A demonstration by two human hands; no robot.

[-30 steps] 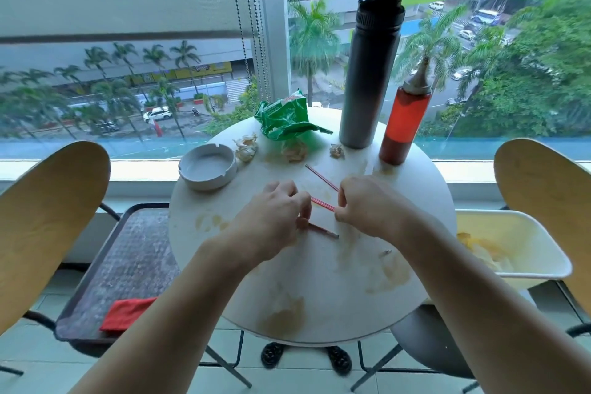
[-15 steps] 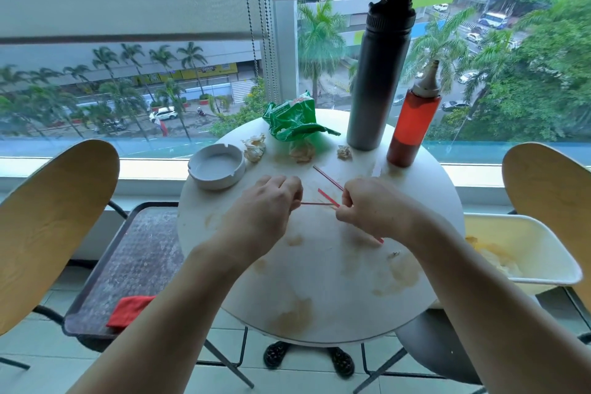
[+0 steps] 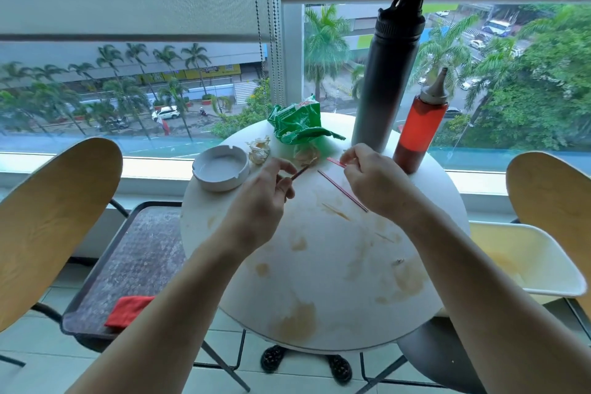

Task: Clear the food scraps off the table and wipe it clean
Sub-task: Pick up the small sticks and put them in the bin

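The round white table (image 3: 319,285) is smeared with brown stains. Near its far edge lie a crumpled green wrapper (image 3: 297,125) and pale food scraps (image 3: 259,150), with more scraps (image 3: 305,155) under the wrapper. My left hand (image 3: 262,201) pinches a short red stick (image 3: 299,173) above the table. My right hand (image 3: 374,182) pinches another red stick (image 3: 335,162) by its end. A long red stick (image 3: 342,190) slants from the table's middle to under my right palm; I cannot tell whether the hand holds it.
A white ashtray (image 3: 220,166) sits at the table's left edge, a tall black bottle (image 3: 383,80) and a red sauce bottle (image 3: 419,128) at the back right. A red cloth (image 3: 128,310) lies on a dark tray (image 3: 137,259) to the left. A white tub (image 3: 527,259) stands right, between wooden chair backs (image 3: 48,217).
Both hands have moved away from me toward the wrapper and come apart. The left hand now holds its own short red stick, lifted off the table.
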